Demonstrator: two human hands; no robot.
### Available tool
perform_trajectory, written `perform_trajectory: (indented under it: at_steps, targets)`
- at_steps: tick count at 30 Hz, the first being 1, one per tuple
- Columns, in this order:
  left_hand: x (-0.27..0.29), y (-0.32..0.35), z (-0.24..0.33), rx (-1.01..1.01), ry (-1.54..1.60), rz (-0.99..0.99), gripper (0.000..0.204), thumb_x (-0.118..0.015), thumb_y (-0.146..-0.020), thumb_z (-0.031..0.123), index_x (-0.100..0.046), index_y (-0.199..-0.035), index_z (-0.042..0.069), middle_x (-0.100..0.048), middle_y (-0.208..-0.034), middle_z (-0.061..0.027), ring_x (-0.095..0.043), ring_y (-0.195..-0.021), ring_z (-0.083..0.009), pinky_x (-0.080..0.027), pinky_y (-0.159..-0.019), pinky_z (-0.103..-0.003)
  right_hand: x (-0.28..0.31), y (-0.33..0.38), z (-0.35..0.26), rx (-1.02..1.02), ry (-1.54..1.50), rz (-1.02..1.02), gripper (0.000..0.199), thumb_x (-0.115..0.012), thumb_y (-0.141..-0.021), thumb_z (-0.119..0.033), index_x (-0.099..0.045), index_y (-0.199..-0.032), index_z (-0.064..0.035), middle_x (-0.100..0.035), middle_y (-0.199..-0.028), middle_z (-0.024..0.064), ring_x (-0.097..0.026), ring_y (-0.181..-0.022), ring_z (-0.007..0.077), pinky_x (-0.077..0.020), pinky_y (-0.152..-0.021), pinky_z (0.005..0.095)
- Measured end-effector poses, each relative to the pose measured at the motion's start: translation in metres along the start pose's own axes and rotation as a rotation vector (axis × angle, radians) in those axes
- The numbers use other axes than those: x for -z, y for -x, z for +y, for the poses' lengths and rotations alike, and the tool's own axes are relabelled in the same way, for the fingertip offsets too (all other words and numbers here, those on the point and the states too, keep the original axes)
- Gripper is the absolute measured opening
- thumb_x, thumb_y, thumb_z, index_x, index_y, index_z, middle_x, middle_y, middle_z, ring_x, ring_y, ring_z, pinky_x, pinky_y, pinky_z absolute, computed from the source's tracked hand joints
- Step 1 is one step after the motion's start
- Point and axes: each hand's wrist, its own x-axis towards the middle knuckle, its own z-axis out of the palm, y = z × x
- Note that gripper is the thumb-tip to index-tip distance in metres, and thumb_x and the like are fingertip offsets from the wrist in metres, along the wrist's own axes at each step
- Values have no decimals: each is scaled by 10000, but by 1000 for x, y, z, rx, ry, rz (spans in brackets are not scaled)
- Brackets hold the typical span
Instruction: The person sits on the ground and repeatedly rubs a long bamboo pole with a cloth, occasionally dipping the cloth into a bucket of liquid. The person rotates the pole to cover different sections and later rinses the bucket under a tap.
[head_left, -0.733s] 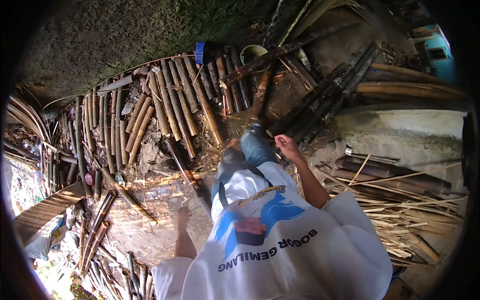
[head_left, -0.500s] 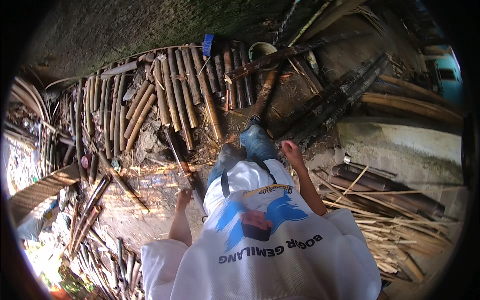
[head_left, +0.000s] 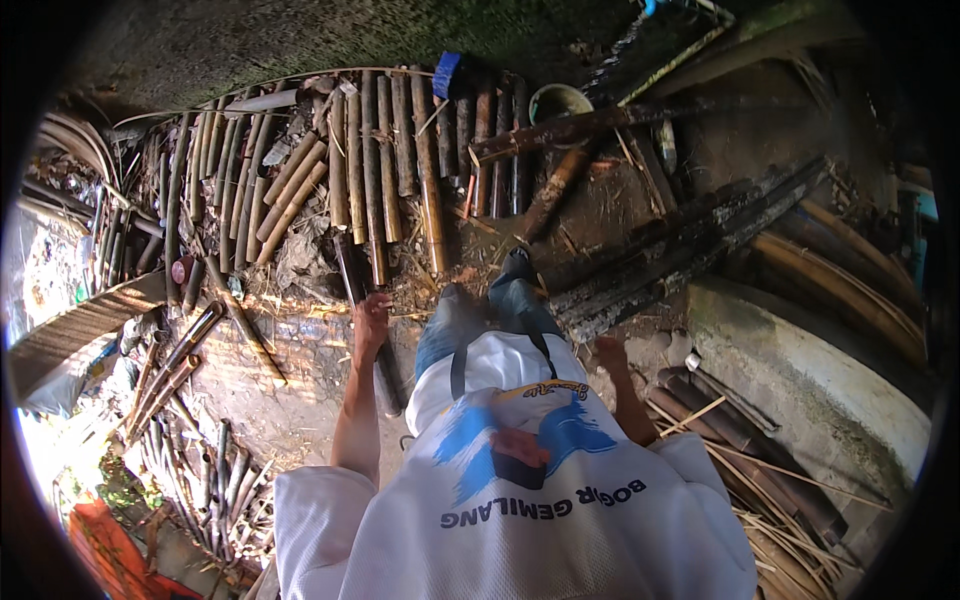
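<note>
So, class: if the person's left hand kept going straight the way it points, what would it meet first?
The left hand points up-frame over a dark bamboo pole. It would probably meet that pole first, then the row of bamboo poles; depth is unclear.

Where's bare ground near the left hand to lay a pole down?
The left hand is at a dark pole. Bare packed dirt lies just left of that arm, bordered by loose sticks on its left. Ahead, the row of bamboo poles is crowded; right of the legs, dark stacked poles fill the ground.
</note>
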Motion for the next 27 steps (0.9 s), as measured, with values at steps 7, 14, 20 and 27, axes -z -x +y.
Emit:
perform_trajectory:
  at_steps: [7, 14, 20, 27]
  targets:
    - [-48, 97, -43, 249, 133, -274, 234, -619, -942, 218, -722, -1090, 69, -709, -866, -100, -712, -763, -178, -568, -664, -359, 73, -155, -64, 52, -358, -15, 284, -647, -1026, -330, -662, -1122, -63, -621, -798, -56, -597, -730, 50, -451, -622, 229]
    - [-57, 97, -41, 190, 216, -215, 247, -580, -966, 189, -694, -1123, 36, -700, -814, -90, -674, -701, -168, -528, -623, -337, 95, -181, -115, -179, -367, -34, 406, -673, -993, -447, -646, -1239, -126, -695, -1072, -34, -694, -928, 122, -502, -717, 271]
    - [-42, 37, -22, -125, 182, -151, 283, -562, -926, 107, -676, -1179, 48, -670, -746, -84, -665, -696, -170, -513, -638, -335, 32, -118, -75, -133, -321, -114, 282, -695, -997, -348, -667, -1145, -110, -648, -926, -57, -645, -811, 76, -504, -688, 262]
    - [-4, 24, -43, -37, 216, -164, 315, -564, -918, 94, -669, -1209, 36, -654, -787, -65, -650, -705, -142, -526, -677, -308, -30, 11, -50, -227, -126, -45, 320, -633, -1005, -323, -712, -1079, -22, -753, -929, 104, -728, -807, 188, -554, -730, 336]
